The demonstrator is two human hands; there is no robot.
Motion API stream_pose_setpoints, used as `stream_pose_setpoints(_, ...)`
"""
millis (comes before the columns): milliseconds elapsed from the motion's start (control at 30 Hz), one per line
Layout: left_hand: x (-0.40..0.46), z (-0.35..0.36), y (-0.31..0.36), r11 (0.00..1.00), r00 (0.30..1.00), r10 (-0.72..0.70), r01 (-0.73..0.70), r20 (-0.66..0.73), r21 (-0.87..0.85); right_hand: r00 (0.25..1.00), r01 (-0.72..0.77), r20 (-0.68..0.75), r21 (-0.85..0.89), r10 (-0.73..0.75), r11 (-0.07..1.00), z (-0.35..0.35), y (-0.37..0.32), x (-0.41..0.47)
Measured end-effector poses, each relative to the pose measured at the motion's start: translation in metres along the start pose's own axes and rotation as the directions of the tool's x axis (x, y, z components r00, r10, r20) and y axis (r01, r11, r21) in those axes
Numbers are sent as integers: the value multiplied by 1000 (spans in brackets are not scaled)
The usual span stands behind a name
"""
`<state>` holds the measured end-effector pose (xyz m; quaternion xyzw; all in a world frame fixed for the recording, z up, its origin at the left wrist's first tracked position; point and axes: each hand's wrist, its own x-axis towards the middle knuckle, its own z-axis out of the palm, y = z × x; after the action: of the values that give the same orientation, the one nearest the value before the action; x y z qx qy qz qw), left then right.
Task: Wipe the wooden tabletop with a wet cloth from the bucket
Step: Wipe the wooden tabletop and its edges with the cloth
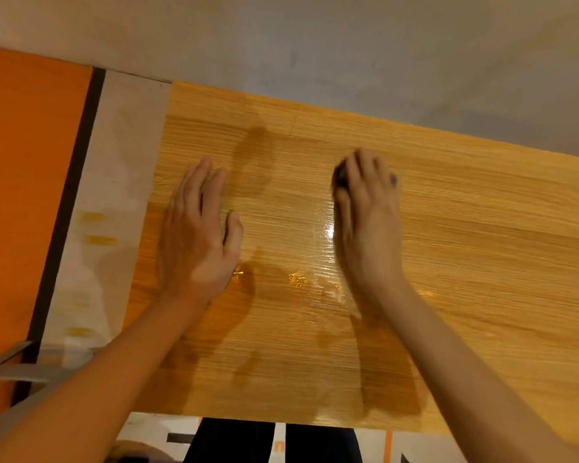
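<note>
- The wooden tabletop point(482, 262) filled most of the head view, with a grey wall along its far edge and an orange panel point(27, 195) off its left end.
- The left hand point(201, 235) lay flat on the tabletop near the left end, palm down, fingers straight and close together, thumb out to the side; it held nothing.
- The right hand point(368, 222) rested palm down further along the tabletop, well apart from the left, and appeared motion-blurred.
- The cloth point(341, 178), dark in colour, lay beneath the right hand; only a small part showed beside the index finger and another dark scrap by the little finger. The fingers pressed on it from above; whether they curled round it could not be told.
- A glossy wet sheen point(328, 259) covered the wood between the 2 hands and toward the near edge.
- Dark trouser legs point(234, 442) showed below the near edge.
- The bucket was not in view.
</note>
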<state>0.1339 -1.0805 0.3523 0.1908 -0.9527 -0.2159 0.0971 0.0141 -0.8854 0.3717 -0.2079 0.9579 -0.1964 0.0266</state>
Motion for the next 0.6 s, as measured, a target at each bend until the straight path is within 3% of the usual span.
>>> stream_pose_setpoints(100, 1, 0, -1, 1000, 1000, 3, -3, -4, 5, 992, 86, 93, 14, -87, 996, -6, -7, -82)
stream_pose_setpoints(233, 2, -2, 3, 1000, 999, -29, 29, 26, -5, 996, 59, 62, -2, -59, 998, -1, -3, -35)
stream_pose_setpoints(333, 1, -2, 2, 1000, 999, -26, 26, 25, -18, 994, -99, -46, 2, 99, 995, 4, 9, 43)
stream_pose_setpoints(433, -1, -1, 1, 1000, 1000, -11, 11, 3, -1, 954, -273, -116, 43, 276, 961, 15, -5, 63)
stream_pose_setpoints(500, -2, 0, 1, 1000, 1000, -8, 8, -5, 4, 980, -168, -105, 36, 171, 985, 20, -24, 40)
stream_pose_setpoints(600, -2, 0, 2, 1000, 1000, 4, -4, -14, 3, 987, 155, 35, -21, -154, 988, 9, -6, 13)
